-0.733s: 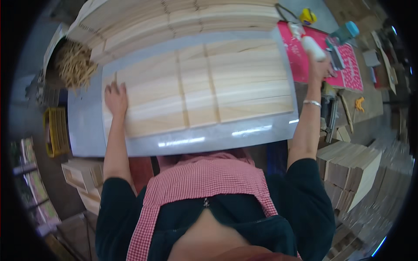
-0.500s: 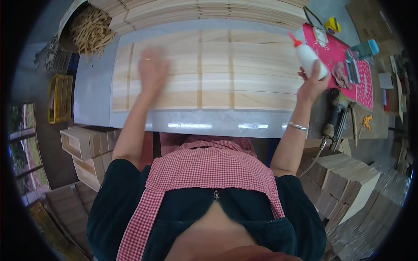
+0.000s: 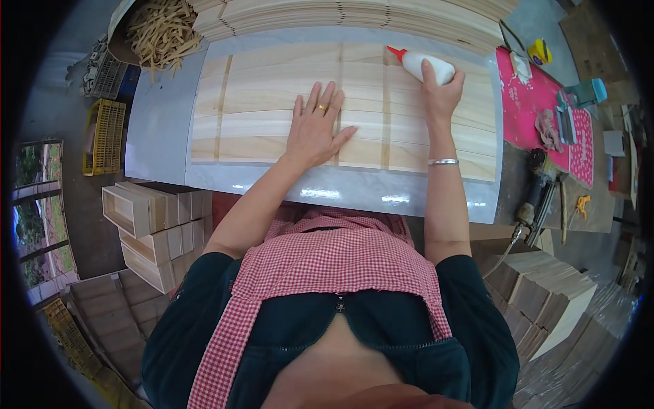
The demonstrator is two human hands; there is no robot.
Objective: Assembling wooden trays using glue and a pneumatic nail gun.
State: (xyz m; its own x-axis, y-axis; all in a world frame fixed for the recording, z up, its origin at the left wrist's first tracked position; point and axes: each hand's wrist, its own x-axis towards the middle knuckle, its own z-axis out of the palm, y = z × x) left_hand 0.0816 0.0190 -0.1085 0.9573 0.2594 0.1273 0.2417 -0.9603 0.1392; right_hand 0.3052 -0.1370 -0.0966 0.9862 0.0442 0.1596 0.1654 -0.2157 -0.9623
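Pale wooden boards [image 3: 266, 102] lie side by side on the table, crossed by several narrow darker grooves. My left hand [image 3: 315, 133] rests on them with fingers spread, next to the middle groove. In my right hand [image 3: 444, 94] is a white squeeze bottle [image 3: 421, 67] with a red nozzle, gripped round its body. The bottle is tilted, its nozzle pointing left, at the far end of the right groove [image 3: 387, 109]. Whether the tip touches the wood I cannot tell.
Stacked slatted boards [image 3: 354, 17] line the table's far edge. A container of thin wooden strips [image 3: 163, 34] stands far left. At right are a pink sheet [image 3: 512, 102], a cloth [image 3: 547, 129] and a nail gun with hose [image 3: 535, 184]. Wooden boxes [image 3: 129, 210] are stacked below left.
My left hand has moved right across the boards and now rests flat. My right hand has brought the bottle left over the boards, turning its nozzle to the left.
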